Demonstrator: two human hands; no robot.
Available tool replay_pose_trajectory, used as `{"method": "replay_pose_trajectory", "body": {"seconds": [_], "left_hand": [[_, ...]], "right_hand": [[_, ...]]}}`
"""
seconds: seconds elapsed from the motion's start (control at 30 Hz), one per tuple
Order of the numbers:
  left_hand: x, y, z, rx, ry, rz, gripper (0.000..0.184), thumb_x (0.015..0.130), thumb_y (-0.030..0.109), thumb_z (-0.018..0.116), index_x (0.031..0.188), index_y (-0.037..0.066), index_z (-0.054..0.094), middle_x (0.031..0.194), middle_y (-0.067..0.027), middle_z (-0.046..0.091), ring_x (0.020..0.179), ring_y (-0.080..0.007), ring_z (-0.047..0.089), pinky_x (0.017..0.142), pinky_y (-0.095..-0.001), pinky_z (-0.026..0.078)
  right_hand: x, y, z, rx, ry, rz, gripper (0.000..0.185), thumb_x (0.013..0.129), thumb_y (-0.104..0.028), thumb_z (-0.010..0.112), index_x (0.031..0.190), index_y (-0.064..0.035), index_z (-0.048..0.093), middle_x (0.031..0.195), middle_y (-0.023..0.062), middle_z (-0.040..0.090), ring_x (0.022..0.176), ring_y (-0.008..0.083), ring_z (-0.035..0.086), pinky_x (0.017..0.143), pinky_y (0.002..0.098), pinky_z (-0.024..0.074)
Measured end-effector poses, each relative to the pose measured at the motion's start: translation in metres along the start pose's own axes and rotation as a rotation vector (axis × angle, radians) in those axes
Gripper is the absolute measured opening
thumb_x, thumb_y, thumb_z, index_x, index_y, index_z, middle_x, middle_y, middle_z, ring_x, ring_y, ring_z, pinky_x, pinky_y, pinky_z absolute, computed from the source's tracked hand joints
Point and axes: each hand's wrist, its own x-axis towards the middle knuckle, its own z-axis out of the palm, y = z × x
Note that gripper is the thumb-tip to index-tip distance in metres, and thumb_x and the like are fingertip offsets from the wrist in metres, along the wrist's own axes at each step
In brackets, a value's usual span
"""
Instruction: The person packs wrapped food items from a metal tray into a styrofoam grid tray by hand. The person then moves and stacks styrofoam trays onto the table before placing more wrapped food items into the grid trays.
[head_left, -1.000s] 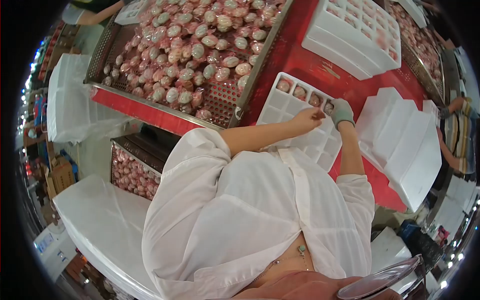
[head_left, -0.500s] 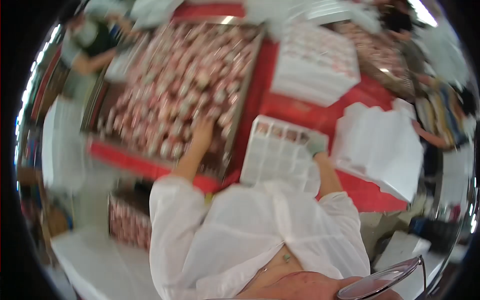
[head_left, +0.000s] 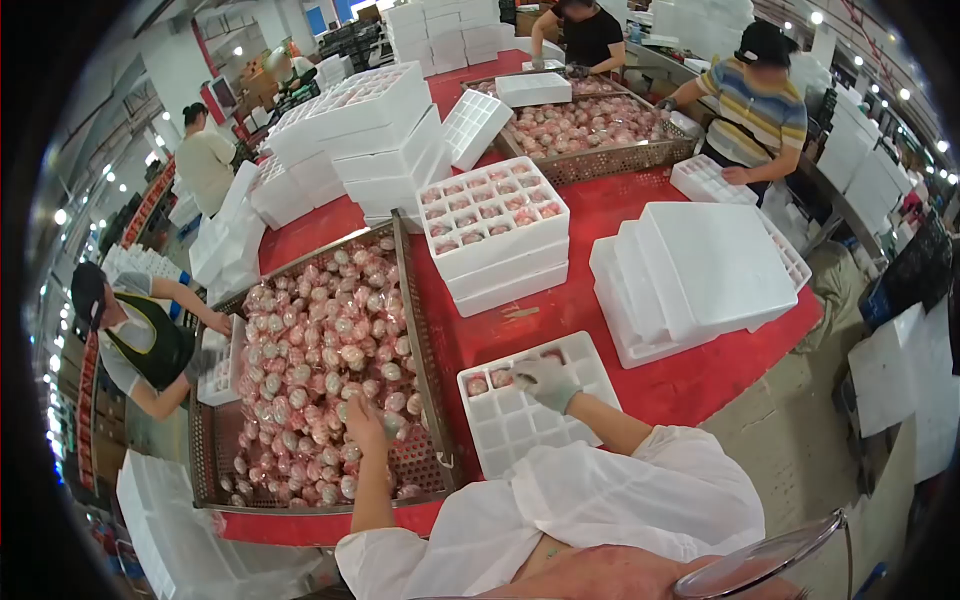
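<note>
My left hand point(head_left: 366, 424), bare, reaches into a heap of round items in clear and pink wrap point(head_left: 325, 375) in a perforated metal tray point(head_left: 420, 350). Its fingers are stretched out among the items, with one wrapped item close to the palm. My right hand point(head_left: 548, 384), in a light glove, lies over the upper rows of a white compartment box point(head_left: 490, 440), fingers extended. Round items point(head_left: 477, 385) sit in its top row, on both sides of the glove. The hand partly hides the compartments under it.
Filled white boxes point(head_left: 510, 272) are stacked behind the compartment box. Overlapping white lids or boxes point(head_left: 715, 265) stand at the right on the red table point(head_left: 690, 385). A co-worker point(head_left: 150, 340) reaches to the heap's left side with a small white box point(head_left: 222, 365). More people stand farther back.
The view has tilted up. My left hand has moved from the compartment box to the heap. My right hand has shifted left along the top row.
</note>
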Motion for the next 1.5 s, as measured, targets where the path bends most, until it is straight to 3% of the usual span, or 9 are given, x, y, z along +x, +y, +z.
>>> {"method": "replay_pose_trajectory", "body": {"seconds": [0.2, 0.33, 0.37, 0.47, 0.6, 0.83, 1.1, 1.27, 1.5], "left_hand": [[-0.022, 0.095, 0.018, -0.355, -0.141, 0.269, 0.011, 0.095, 0.011, 0.047, 0.096, 0.004, 0.056, 0.067, -0.0063, 0.052, 0.058, -0.0149, 0.048, 0.055, -0.0283, 0.04], [-0.029, 0.136, 0.034, -0.72, -0.22, -0.033, 0.013, 0.096, 0.015, 0.049, 0.094, 0.005, 0.057, 0.064, 0.0042, 0.042, 0.056, -0.0038, 0.037, 0.048, -0.0207, 0.03], [-0.03, 0.146, 0.031, -0.856, -0.314, -0.082, 0.014, 0.096, 0.015, 0.049, 0.093, 0.005, 0.057, 0.065, 0.0053, 0.042, 0.055, -0.0034, 0.036, 0.048, -0.0198, 0.03], [-0.023, 0.139, 0.03, -0.839, -0.741, 0.057, 0.014, 0.092, 0.015, 0.055, 0.095, 0.002, 0.059, 0.081, 0.0036, 0.052, 0.077, -0.0052, 0.048, 0.069, -0.021, 0.04], [-0.035, 0.153, 0.036, -0.816, -0.777, 0.12, 0.031, 0.082, 0.006, 0.068, 0.11, 0.003, 0.055, 0.079, 0.0042, 0.049, 0.071, -0.0044, 0.045, 0.066, -0.0213, 0.039], [-0.055, 0.146, 0.053, -1.435, -0.876, -0.525, 0.02, 0.084, 0.006, 0.068, 0.101, 0.005, 0.057, 0.089, -0.0003, 0.061, 0.079, -0.0084, 0.057, 0.074, -0.0211, 0.047], [-0.075, 0.155, 0.053, -1.593, -0.678, -0.682, 0.008, 0.089, 0.005, 0.061, 0.097, 0.004, 0.061, 0.096, -0.0019, 0.063, 0.086, -0.0101, 0.058, 0.075, -0.0215, 0.047], [-0.076, 0.156, 0.058, -1.033, -0.395, -0.04, 0.009, 0.093, 0.004, 0.055, 0.089, 0.003, 0.062, 0.095, -0.0053, 0.064, 0.084, -0.0121, 0.057, 0.074, -0.0236, 0.045], [-0.069, 0.155, 0.056, -0.531, -0.316, 0.313, 0.013, 0.095, 0.011, 0.054, 0.093, 0.0, 0.06, 0.08, -0.0003, 0.054, 0.078, -0.0106, 0.052, 0.071, -0.0229, 0.043]], "right_hand": [[0.021, -0.1, 0.01, 0.439, -0.343, -0.005, 0.075, 0.079, -0.031, 0.071, 0.14, -0.0054, 0.035, 0.126, 0.0133, 0.054, 0.114, 0.0252, 0.053, 0.098, 0.0366, 0.0422], [0.024, -0.066, 0.055, 1.909, -0.431, 0.477, 0.042, 0.09, -0.026, 0.06, 0.126, -0.0087, 0.047, 0.12, 0.0061, 0.054, 0.107, 0.0189, 0.056, 0.089, 0.0364, 0.0505], [0.015, -0.056, 0.047, 0.985, -0.212, 0.171, 0.04, 0.089, -0.02, 0.061, 0.125, -0.0087, 0.048, 0.117, 0.0061, 0.056, 0.102, 0.0183, 0.058, 0.086, 0.0371, 0.0519], [0.013, -0.071, -0.004, 0.906, -0.197, 0.261, 0.042, 0.088, -0.02, 0.065, 0.124, -0.0058, 0.049, 0.108, 0.0058, 0.061, 0.09, 0.0164, 0.063, 0.076, 0.033, 0.054], [0.002, -0.082, -0.047, 1.074, -0.206, 0.363, 0.049, 0.085, -0.02, 0.066, 0.126, -0.0001, 0.048, 0.11, 0.0052, 0.057, 0.097, 0.0133, 0.057, 0.082, 0.0293, 0.0487], [-0.002, -0.077, -0.051, 1.009, -0.089, 0.316, 0.05, 0.079, -0.008, 0.069, 0.125, 0.0004, 0.05, 0.109, 0.004, 0.057, 0.101, 0.0125, 0.055, 0.089, 0.027, 0.0447], [0.0, -0.071, -0.047, 0.958, 0.047, 0.286, 0.044, 0.077, -0.011, 0.07, 0.116, 0.0009, 0.054, 0.104, 0.0058, 0.059, 0.092, 0.0127, 0.058, 0.082, 0.0269, 0.0489], [0.005, -0.081, -0.051, 0.576, -0.086, 0.318, 0.043, 0.076, -0.017, 0.073, 0.113, -0.0009, 0.057, 0.102, 0.0065, 0.061, 0.09, 0.014, 0.06, 0.082, 0.0284, 0.0497], [0.0, -0.067, -0.041, 0.403, -0.118, 0.132, 0.049, 0.07, -0.016, 0.074, 0.115, -0.0016, 0.06, 0.098, 0.0084, 0.063, 0.087, 0.0157, 0.061, 0.081, 0.0289, 0.05]]}}
